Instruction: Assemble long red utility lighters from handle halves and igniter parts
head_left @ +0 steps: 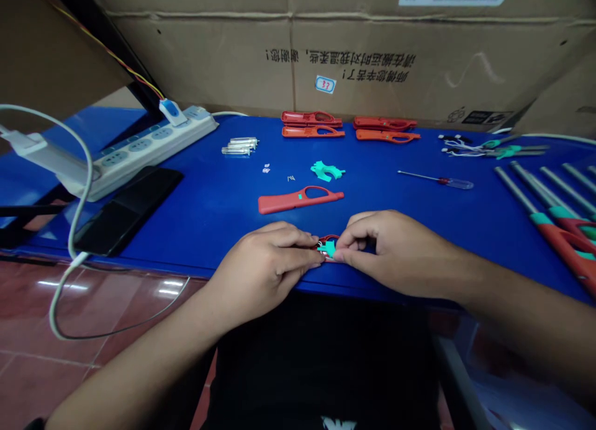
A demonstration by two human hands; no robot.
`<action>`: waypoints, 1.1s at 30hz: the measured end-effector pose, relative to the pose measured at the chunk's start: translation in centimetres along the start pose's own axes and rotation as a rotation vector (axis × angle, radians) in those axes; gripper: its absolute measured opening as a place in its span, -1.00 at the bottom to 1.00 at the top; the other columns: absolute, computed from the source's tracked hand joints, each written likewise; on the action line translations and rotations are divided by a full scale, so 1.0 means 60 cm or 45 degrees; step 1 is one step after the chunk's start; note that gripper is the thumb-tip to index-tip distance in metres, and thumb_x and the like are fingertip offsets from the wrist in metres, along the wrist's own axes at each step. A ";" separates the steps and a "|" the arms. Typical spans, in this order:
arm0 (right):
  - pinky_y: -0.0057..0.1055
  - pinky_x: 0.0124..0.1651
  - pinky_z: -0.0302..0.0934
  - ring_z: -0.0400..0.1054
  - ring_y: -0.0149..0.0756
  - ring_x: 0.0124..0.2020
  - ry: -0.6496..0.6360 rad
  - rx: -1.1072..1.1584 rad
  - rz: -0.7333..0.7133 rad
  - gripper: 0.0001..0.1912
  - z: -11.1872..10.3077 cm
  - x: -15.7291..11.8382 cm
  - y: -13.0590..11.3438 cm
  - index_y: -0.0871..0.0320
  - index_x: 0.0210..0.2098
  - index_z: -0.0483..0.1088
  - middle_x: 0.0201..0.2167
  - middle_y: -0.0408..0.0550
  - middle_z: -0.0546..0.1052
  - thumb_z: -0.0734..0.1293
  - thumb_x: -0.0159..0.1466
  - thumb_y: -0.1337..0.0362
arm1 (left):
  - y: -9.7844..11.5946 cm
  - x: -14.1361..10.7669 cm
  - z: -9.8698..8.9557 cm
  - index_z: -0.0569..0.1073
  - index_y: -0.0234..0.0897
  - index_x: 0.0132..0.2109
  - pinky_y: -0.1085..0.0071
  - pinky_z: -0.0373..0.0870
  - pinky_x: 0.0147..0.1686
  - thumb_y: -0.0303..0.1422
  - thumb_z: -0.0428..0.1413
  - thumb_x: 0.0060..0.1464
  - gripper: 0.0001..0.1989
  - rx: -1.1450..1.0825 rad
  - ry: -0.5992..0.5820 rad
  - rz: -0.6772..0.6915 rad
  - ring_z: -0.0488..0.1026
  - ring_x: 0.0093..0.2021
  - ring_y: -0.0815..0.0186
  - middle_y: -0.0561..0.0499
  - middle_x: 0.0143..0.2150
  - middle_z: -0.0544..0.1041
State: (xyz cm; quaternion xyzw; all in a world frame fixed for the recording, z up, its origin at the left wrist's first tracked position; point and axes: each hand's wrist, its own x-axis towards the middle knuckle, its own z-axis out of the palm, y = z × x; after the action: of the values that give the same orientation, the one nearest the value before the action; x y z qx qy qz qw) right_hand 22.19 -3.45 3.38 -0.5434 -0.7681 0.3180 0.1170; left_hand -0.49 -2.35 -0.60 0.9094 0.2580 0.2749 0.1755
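Observation:
Near the table's front edge, a red lighter shell half (331, 260) lies mostly hidden under both hands. A teal trigger piece (328, 249) sits in it, with a bit of white wire beside it. My left hand (274, 256) is closed on the shell's left end. From the right, my right hand (372, 247) pinches at the teal trigger piece with thumb and fingertips. Just beyond the hands lies another red shell half (284, 201), with a small teal part in it. More teal plastic parts (327, 170) lie behind that.
Behind are stacked red shells (311, 132), clear tubes (239, 146), small screws (291, 178) and a screwdriver (454, 182). Wired parts (465, 147) lie at back right; lighters with metal tubes (554, 228) at right. A black phone (130, 210) and power strip (153, 141) occupy the left.

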 end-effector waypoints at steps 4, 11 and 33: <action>-0.39 -0.36 0.12 0.32 -0.40 -0.44 0.064 -0.199 -0.045 -0.80 0.013 -0.002 -0.012 0.13 -0.50 0.50 -0.44 -0.16 0.51 0.31 0.24 0.38 | 0.000 -0.001 0.001 0.63 -0.18 -0.08 0.39 0.49 -0.10 -0.44 0.16 0.24 -0.82 -0.011 0.001 -0.012 0.54 -0.09 0.33 0.04 -0.10 0.63; -0.35 -0.15 0.20 0.37 -0.28 -0.24 -0.013 -0.372 -0.125 -0.80 0.010 0.002 -0.012 0.18 -0.34 0.52 -0.29 -0.03 0.54 0.26 0.34 0.35 | -0.003 0.006 -0.002 0.60 -0.20 -0.06 0.42 0.48 -0.09 -0.42 0.17 0.24 -0.84 -0.061 -0.057 -0.077 0.53 -0.10 0.35 0.03 -0.10 0.60; -0.34 -0.18 0.20 0.33 -0.25 -0.29 0.126 -0.390 -0.416 -0.77 0.015 0.010 0.013 0.26 -0.35 0.52 -0.37 0.03 0.52 0.24 0.34 0.42 | -0.007 0.034 -0.003 0.50 -0.28 0.10 0.24 0.39 -0.06 -0.34 0.18 0.22 -0.68 -0.119 -0.234 -0.322 0.41 -0.10 0.20 -0.06 -0.16 0.46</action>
State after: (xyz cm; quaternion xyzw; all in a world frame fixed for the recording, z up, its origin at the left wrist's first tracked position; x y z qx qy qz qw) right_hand 22.08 -3.06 2.11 -0.4382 -0.8785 0.1475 0.1203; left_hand 0.68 -0.81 0.20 0.8820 0.3401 0.1778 0.2736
